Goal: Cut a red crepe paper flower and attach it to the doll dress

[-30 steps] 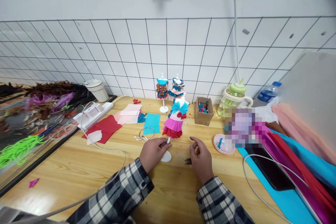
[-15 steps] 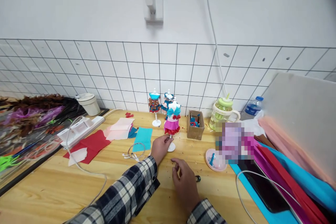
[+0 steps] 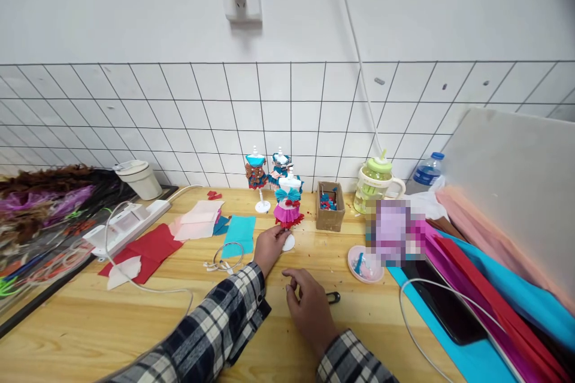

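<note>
A small white dress-form stand (image 3: 288, 184) wears a blue pleated top, a red bow and a magenta ruffled skirt with red trim. My left hand (image 3: 269, 247) pinches its stem just above the round white base. Loosely bent, with a gap between thumb and forefinger, my right hand (image 3: 309, 306) hovers low over the table and holds nothing visible. A black looped handle (image 3: 333, 297) lies beside it, the rest hidden by the hand. Two more dressed forms stand behind: one in blue and brown (image 3: 256, 173), the other (image 3: 281, 161) partly covered by the front one.
A cardboard box (image 3: 330, 220) of scraps and a pink dish (image 3: 366, 275) are on the right, near a green-lidded cup (image 3: 378, 182), phone (image 3: 449, 311) and coloured sheets. To the left lie blue paper (image 3: 239, 236), red paper (image 3: 153, 251), a coiled cable and a power strip (image 3: 128, 227).
The view has shifted slightly. My left hand still grips the stem, and the front dress form stands a little nearer the others. More of the black handle shows beside my right hand.
</note>
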